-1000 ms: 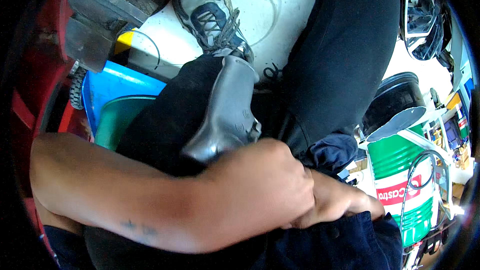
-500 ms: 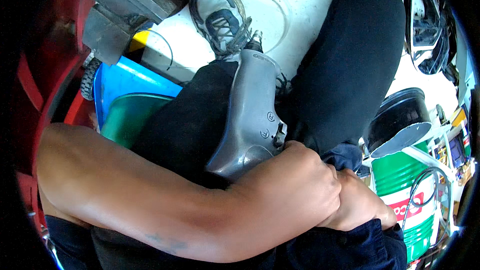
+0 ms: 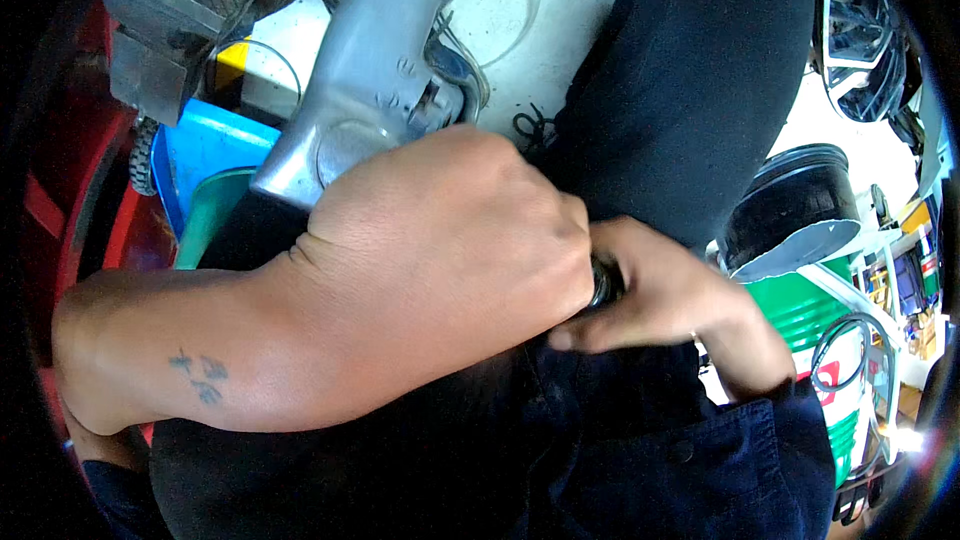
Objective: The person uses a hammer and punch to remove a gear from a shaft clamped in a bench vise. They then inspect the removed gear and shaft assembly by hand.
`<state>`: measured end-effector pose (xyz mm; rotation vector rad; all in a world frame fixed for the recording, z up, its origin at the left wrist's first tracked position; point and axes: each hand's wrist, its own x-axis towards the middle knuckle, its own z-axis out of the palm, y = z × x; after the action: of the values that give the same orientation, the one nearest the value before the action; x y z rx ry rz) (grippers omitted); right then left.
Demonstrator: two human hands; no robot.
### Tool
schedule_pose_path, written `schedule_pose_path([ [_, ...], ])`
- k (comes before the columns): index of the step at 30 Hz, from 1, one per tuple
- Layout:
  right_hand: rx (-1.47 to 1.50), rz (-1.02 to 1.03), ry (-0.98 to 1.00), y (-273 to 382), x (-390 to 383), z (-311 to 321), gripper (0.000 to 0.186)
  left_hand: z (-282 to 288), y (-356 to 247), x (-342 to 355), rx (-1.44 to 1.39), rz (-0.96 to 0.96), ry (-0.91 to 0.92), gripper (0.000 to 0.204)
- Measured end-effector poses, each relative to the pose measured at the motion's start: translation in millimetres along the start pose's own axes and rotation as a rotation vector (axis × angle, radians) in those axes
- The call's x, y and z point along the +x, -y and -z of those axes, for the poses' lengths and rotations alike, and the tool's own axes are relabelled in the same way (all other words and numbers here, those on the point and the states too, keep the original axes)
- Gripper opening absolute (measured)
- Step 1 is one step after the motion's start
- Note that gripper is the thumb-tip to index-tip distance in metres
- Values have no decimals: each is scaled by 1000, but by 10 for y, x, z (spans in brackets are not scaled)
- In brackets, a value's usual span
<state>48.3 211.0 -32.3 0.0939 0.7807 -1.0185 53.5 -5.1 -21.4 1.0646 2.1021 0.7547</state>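
A grey metal air impact wrench [image 3: 365,50] lies across my lap, its handle pointing away toward the upper left. My left hand [image 3: 460,230] reaches over from the left and is closed round the wrench's front end, hiding much of it. A dark, shiny round piece [image 3: 603,285] shows just past that fist. Around this piece, the thumb and fingers of my right hand [image 3: 660,290] are curled; the hand is slightly blurred, and part of its grip is hidden behind the left. The trigger side of the wrench faces right, above my left knuckles.
My bent leg [image 3: 690,90] in black trousers rises at the right. Beyond it are a black cylindrical container [image 3: 790,210] and a green-and-white drum [image 3: 800,325]. To the left stand a blue bin [image 3: 215,150], a green container [image 3: 215,205], red metalwork [image 3: 70,180] and a dark metal block [image 3: 160,40].
The wrench has shifted away and left, tilting further over. My left hand has moved up and left with it. My right hand, partly under the left before, now shows beside it at the dark round piece.
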Motion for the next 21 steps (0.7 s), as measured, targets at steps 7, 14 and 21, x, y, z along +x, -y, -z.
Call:
schedule_pose_path([
  [7,560,-189,396,-120,193,175,18,149,-42,123,210,74,-90,14],
  [14,-203,-217,239,210,-180,127,43,178,-20,117,-499,123,237,10],
  [21,-484,129,-374,365,-251,387,54,95,200,216,-69,318,26,29],
])
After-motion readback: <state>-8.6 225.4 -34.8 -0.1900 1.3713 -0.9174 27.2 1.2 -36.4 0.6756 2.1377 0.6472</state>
